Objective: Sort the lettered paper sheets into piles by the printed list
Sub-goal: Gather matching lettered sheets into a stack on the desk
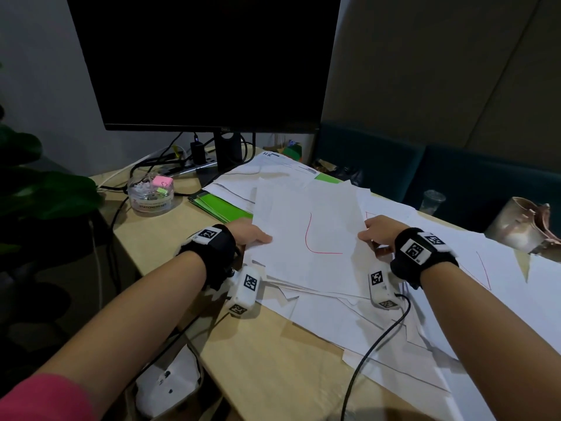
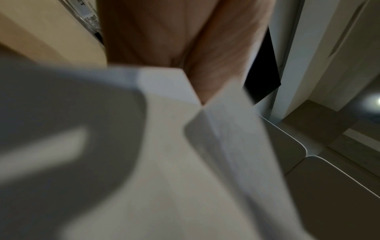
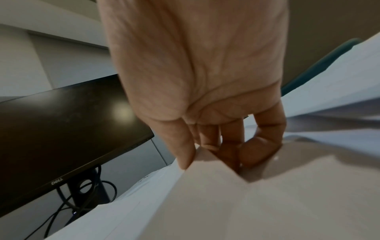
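Monitor point(image 1: 206, 59): big black Dell screen, switched off, takes up most of the upper half of the head view, stand and a tangle of cables underneath.
Table point(image 1: 267, 369): light wood, runs from the lower middle up toward the right, mostly buried in loose white paper.
Paper pile point(image 1: 379, 332): messy spread of white sheets across the centre and right of the frame, a couple with red pen strokes showing at the right edge.
Top sheet point(image 1: 306, 238): sits dead centre on the pile, red hand-drawn "L" on it, held at both side edges.
Green folders point(image 1: 221, 205): poking out from under the papers, just left of centre.
Left hand point(image 1: 249, 233): on the left edge of the top sheet, thumb on top; the left wrist view is blurry, so the fingers under the paper can't be made out, but the grip looks like a pinch on the sheet.
Right hand point(image 1: 376, 230): grip pinched on the right edge of the same sheet; right wrist view shows thumb and curled fingers point(image 3: 261, 146) closing on the paper's corner.
Stationery tub point(image 1: 151, 192): small clear container with pink and green clips, left of centre near the cables.
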The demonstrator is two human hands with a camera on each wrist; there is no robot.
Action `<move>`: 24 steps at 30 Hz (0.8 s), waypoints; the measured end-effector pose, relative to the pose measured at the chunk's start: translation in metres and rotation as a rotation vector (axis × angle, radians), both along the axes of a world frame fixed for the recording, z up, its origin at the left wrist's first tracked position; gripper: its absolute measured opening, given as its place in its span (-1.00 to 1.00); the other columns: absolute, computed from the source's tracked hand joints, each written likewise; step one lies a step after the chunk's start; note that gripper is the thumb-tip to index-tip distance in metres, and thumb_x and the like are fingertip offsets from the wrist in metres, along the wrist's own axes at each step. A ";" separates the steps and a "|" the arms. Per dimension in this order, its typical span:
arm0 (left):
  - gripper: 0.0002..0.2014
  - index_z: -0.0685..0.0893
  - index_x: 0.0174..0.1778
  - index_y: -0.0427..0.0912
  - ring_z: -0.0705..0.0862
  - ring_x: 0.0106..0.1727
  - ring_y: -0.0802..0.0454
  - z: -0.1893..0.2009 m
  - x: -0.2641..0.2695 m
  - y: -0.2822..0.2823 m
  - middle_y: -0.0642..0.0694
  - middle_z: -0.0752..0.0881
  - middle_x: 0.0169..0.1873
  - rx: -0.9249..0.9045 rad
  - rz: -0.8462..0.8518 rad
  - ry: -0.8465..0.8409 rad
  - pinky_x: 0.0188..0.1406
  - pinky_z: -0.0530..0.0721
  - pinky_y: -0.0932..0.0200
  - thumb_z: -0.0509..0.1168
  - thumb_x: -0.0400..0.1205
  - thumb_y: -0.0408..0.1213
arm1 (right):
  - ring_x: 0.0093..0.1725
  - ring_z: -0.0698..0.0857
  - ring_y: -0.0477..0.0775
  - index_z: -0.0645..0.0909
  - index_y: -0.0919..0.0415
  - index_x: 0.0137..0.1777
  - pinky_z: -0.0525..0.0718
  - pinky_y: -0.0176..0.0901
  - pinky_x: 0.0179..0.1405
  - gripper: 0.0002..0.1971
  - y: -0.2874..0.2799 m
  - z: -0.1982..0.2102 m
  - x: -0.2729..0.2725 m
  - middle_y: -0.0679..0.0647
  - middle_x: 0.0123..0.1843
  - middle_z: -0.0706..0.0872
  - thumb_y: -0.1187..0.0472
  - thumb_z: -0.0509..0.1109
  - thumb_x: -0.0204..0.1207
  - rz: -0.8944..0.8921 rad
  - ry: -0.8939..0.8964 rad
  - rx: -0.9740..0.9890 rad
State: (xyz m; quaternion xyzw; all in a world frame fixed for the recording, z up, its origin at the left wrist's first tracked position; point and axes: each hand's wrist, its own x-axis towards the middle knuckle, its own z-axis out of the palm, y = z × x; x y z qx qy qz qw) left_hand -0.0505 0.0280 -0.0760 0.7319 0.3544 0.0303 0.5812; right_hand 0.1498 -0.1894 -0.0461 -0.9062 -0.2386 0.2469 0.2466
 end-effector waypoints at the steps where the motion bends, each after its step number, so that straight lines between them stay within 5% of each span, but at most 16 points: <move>1: -0.67 0.69 0.21 -0.39 0.71 0.16 -0.13 0.001 0.000 -0.002 -0.17 0.74 0.16 0.032 -0.008 0.021 0.34 0.59 -0.03 0.45 0.52 -0.45 | -0.35 0.57 0.21 0.46 0.31 -0.24 0.60 -0.06 -0.25 -0.86 -0.001 -0.001 -0.001 0.22 -0.41 0.58 0.34 0.28 0.55 -0.001 -0.003 0.001; 5: -0.55 0.64 0.24 -0.34 0.70 0.17 -0.17 0.007 0.005 -0.005 -0.19 0.73 0.14 0.195 0.005 0.104 0.26 0.64 -0.02 0.51 0.45 -0.34 | -0.53 0.46 0.11 0.45 0.30 -0.40 0.46 -0.18 -0.42 -0.73 -0.002 -0.005 0.003 0.23 -0.44 0.53 0.31 0.27 0.55 -0.003 -0.021 -0.057; 9: -0.27 0.40 0.35 -0.33 0.66 0.17 -0.14 0.014 0.012 -0.020 -0.15 0.65 0.17 0.364 0.004 0.123 0.18 0.67 0.01 0.54 0.33 -0.18 | -0.57 0.44 0.09 0.45 0.28 -0.35 0.42 -0.23 -0.49 -0.76 -0.002 -0.008 0.010 0.21 -0.49 0.49 0.26 0.34 0.52 -0.039 0.000 -0.030; 13: -0.08 0.14 0.55 -0.36 0.58 0.31 -0.20 0.025 0.015 -0.038 -0.24 0.53 0.36 0.346 -0.063 0.159 0.27 0.61 -0.02 0.57 0.41 -0.23 | -0.37 0.55 0.19 0.53 0.29 -0.31 0.56 -0.07 -0.27 -0.80 -0.002 -0.010 0.014 0.26 -0.38 0.58 0.21 0.41 0.48 -0.076 0.050 0.004; 20: -0.47 0.17 0.52 -0.37 0.52 0.14 -0.10 0.041 0.026 -0.063 -0.34 0.50 0.33 0.570 -0.163 0.177 0.15 0.49 0.09 0.19 0.64 -0.49 | -0.37 0.50 0.16 0.53 0.30 -0.14 0.61 -0.03 -0.24 -0.75 -0.001 0.001 0.008 0.20 -0.34 0.52 0.12 0.45 0.53 -0.054 0.156 -0.005; 24: -0.54 0.17 0.48 -0.34 0.55 0.28 -0.28 0.055 0.025 -0.075 -0.38 0.51 0.26 0.670 -0.243 0.188 0.16 0.52 0.01 0.07 0.64 -0.51 | 0.03 0.63 0.18 0.47 0.31 0.33 0.71 0.06 0.07 -0.48 0.003 0.021 -0.001 0.19 0.13 0.62 -0.09 0.37 0.56 -0.030 0.019 0.073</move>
